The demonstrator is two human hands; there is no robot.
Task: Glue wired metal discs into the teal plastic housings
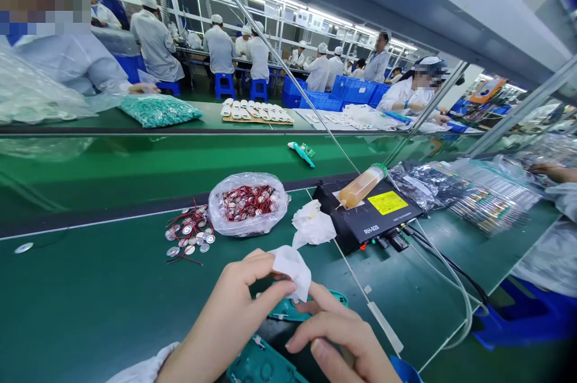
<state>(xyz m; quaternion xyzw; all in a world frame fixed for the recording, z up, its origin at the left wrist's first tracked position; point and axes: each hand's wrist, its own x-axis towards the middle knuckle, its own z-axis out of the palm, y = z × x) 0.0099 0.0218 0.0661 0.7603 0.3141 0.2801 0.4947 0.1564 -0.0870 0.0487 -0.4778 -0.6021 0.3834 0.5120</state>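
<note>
A long green table (90, 293) runs under the fingers. Past the fingers and to the right sits a black machine (383, 217) with a yellow label, and a fat syringe of orange goo (360, 186) lies on top of it. Straight past the fingers is a clear plastic bag (247, 205) full of small metal discs with red wires. To the left of the fingers lies a loose pile of discs (189, 232). A crumpled tissue (313, 225) sits just past the fingers. Right under them are green plastic pieces (288, 309). The left hand (225, 317) holds a white tissue (293, 269), with its fingers (256, 278) clamped on it. The right hand (338, 335) is just below that tissue, with its fingers (329, 311) bent and close together. I cannot tell if they grip it.
</note>
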